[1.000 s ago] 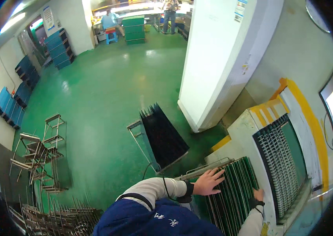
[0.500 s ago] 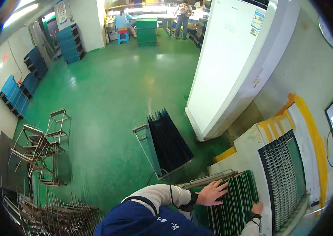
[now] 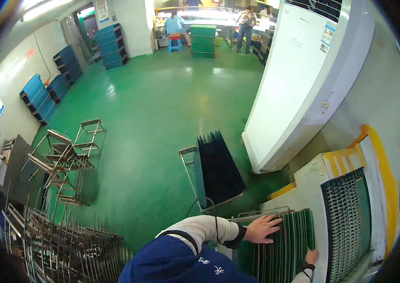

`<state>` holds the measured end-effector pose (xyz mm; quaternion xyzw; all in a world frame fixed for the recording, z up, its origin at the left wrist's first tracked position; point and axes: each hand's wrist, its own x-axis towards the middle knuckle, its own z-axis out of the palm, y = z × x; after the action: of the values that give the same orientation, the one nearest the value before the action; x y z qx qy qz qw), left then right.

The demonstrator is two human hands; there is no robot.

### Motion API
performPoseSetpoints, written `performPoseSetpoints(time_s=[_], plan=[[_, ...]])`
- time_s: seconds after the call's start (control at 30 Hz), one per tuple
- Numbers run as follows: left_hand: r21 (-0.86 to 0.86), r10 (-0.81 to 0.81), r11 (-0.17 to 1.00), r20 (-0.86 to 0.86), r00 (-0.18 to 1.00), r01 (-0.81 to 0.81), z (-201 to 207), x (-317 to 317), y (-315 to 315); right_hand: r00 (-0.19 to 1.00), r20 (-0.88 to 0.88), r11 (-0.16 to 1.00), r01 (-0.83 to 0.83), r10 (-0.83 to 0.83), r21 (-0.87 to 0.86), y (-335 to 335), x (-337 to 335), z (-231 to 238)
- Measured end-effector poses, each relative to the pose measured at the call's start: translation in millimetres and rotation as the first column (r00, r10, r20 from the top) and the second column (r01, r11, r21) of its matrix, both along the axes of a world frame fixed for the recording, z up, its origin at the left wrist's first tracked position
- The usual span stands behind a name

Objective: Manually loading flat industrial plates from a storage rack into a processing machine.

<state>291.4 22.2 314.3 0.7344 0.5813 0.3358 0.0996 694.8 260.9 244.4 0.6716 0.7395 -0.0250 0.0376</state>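
A row of thin dark green panels (image 3: 288, 240) stands on edge, close together, in a metal-framed rack (image 3: 268, 212) at the lower right. My left hand (image 3: 262, 229) lies over the upper left part of the row, fingers spread and palm down. At the row's right side my right hand (image 3: 311, 257) is closed on the edge of a green panel, its fingers partly hidden. Just right of it, the white machine (image 3: 320, 198) has a conveyor bed (image 3: 347, 224) with rows of small rollers or clips.
A rack of dark panels (image 3: 221, 167) stands on the green floor ahead. Metal frames (image 3: 65, 158) and thin upright rods (image 3: 75, 250) crowd the left. A tall white cabinet (image 3: 294, 85) rises at right. Blue racks (image 3: 110, 46) line the far left wall; people (image 3: 246, 28) work at the back.
The view has turned slightly left, so the room appears shifted right. Both hands stay at the green panels, with little visible change in their grip.
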Motion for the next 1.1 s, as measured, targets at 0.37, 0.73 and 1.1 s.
performPoseSetpoints(time_s=[0.37, 0.73, 1.1], plan=[[-0.012, -0.004, 1.0, -0.077, 0.997, 0.004, 4.5, 0.7, -5.3, 0.995, -0.089, 0.995, -0.045, 0.053, 0.092, -7.7, -7.0, 5.7], [0.009, 0.002, 1.0, -0.088, 0.996, -0.001, 4.2, 1.2, -10.5, 1.0, 0.015, 1.0, -0.004, 0.004, -0.028, -5.2, -14.0, 14.3], [0.029, -0.005, 1.0, -0.097, 0.995, 0.008, -7.5, 2.6, -5.6, 0.858, 0.266, 0.891, -0.454, 0.439, -0.003, 45.0, 29.9, -46.5]])
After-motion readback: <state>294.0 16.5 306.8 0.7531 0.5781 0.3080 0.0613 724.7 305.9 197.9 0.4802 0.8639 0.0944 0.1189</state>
